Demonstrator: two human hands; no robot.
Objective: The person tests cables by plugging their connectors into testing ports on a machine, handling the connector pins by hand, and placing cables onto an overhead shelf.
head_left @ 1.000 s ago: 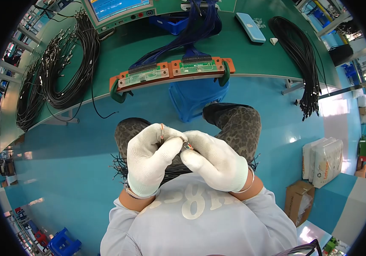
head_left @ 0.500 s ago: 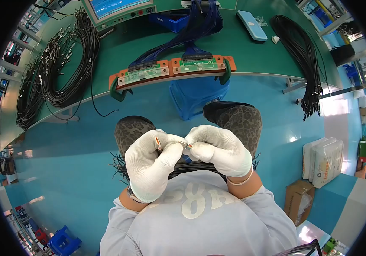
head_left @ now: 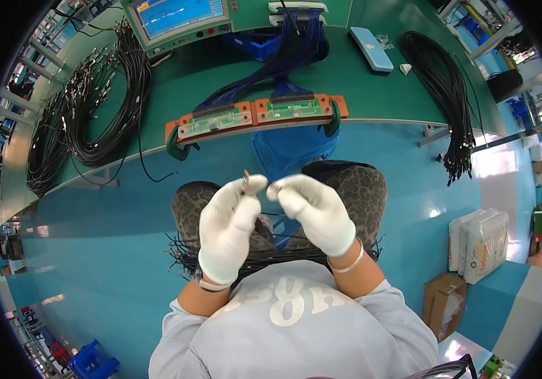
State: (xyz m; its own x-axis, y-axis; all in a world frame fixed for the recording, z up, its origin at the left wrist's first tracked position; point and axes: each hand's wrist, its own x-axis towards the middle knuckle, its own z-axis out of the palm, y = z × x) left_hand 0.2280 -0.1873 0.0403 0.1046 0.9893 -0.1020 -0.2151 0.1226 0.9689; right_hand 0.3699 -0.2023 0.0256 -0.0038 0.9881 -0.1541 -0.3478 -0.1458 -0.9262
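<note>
My left hand (head_left: 228,230), in a white knit glove, pinches a small silvery cable connector (head_left: 246,180) with an orange tip that sticks up past the fingers. My right hand (head_left: 316,215), gloved the same way, has thumb and fingertips pressed together. What it pinches is tiny and blurred. A narrow gap parts the two hands, which are held above my lap. Below them a bundle of black cables (head_left: 277,258) lies across my thighs, with loose ends fanning out at both sides.
Ahead is a green workbench (head_left: 372,95) with an orange fixture holding green circuit boards (head_left: 293,108). Behind stands a monitor (head_left: 179,18). Black cable coils (head_left: 135,82) lie left, another bundle (head_left: 432,69) right, near a light-blue case (head_left: 372,49). A blue stool (head_left: 290,148) stands under the bench.
My hands have drawn apart from where they met and moved slightly forward. The left still pinches the orange-tipped connector. My knees and the view have shifted a little.
</note>
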